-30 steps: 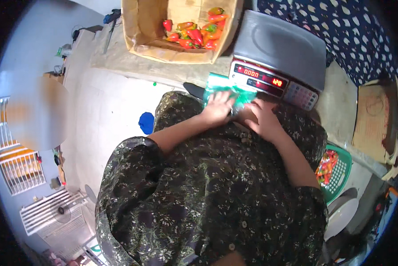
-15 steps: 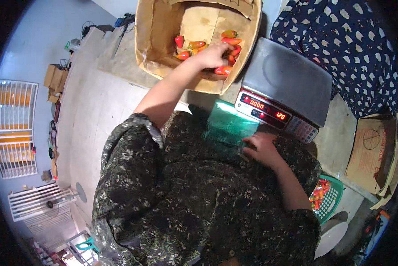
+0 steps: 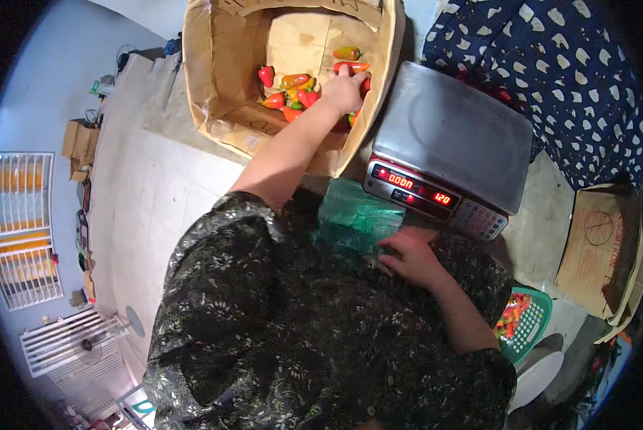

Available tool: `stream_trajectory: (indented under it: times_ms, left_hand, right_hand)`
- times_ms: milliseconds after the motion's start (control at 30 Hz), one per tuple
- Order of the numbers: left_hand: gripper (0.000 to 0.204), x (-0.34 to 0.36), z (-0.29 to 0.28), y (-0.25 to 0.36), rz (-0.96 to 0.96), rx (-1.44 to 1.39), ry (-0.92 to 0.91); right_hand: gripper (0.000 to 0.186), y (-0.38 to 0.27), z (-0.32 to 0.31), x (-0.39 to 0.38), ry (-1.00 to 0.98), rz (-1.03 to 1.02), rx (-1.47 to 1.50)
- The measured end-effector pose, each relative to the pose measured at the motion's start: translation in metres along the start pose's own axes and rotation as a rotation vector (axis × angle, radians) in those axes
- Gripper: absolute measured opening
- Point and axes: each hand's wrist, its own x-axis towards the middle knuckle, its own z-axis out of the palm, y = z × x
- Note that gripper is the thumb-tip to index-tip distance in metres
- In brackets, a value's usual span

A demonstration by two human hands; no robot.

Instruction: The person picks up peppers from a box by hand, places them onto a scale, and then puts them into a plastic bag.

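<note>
My left hand reaches into an open cardboard box, its fingers spread over a red pepper on the right side. What lies under the palm is hidden. Beside it, several more red, orange and greenish peppers rest in the box. On my lap lies a green see-through plastic bag. My right hand is at the bag's lower right edge, with thumb and fingers closed on the plastic.
A digital scale with a bare metal plate and lit red display stands right of the box. Dark patterned cloth hangs behind it. At the right are a green basket of red peppers, a white bowl and flattened cardboard.
My left hand has shifted up within the box, and the peppers there lie differently. My right hand has moved slightly down and left along the bag. The whole view has shifted a little.
</note>
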Motion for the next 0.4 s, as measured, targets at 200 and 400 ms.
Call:
stream_trajectory:
  times_ms: [200, 400]
  left_hand:
    - [0.066, 0.004, -0.017, 0.001, -0.143, 0.172, -0.215]
    - [0.086, 0.04, 0.01, -0.043, 0.084, 0.084, -0.454]
  right_hand:
    - [0.037, -0.008, -0.007, 0.006, -0.055, 0.071, 0.081]
    - [0.038, -0.018, -0.01, 0.006, -0.075, 0.098, 0.106]
